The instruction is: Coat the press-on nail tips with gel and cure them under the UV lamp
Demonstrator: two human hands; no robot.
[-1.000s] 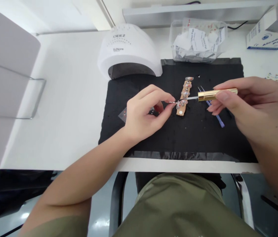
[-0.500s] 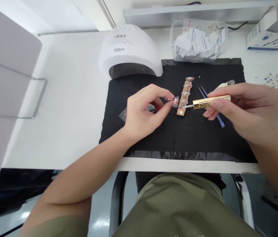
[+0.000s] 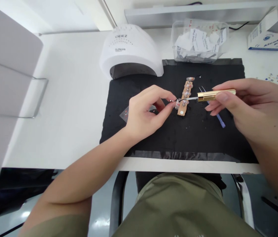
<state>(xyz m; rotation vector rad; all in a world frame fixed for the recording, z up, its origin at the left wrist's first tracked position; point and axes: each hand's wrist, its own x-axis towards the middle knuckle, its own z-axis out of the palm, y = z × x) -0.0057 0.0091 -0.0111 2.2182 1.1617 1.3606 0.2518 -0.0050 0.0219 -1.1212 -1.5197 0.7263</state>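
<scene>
The white surface (image 3: 67,98) carries all items, and a black mat (image 3: 190,140) lies on it beneath both hands. Ahead of the left hand, a white SUNone UV nail lamp (image 3: 130,52) stands at the mat's far edge. Ahead of the right hand are a clear plastic container (image 3: 199,42) of paper wrappers and, farther right, a box of alcohol pads (image 3: 268,36). Coloured rhinestones (image 3: 275,78) lie scattered beyond the right hand.

The left hand (image 3: 146,113) forms a narrow pinch, holding a thin stem that carries a clear nail tip (image 3: 177,104) between the hands. The right hand (image 3: 249,105) is closed around a gold-barrelled brush (image 3: 215,95), held nearly level, with its thin applicator reaching the nail tip. A tan strip (image 3: 181,112) bearing a row of decorated nail tips lies directly beside the held tip. A slender blue tool (image 3: 219,115) lies below the right fingers. A small clear sheet (image 3: 124,114) lies partly under the left hand.
</scene>
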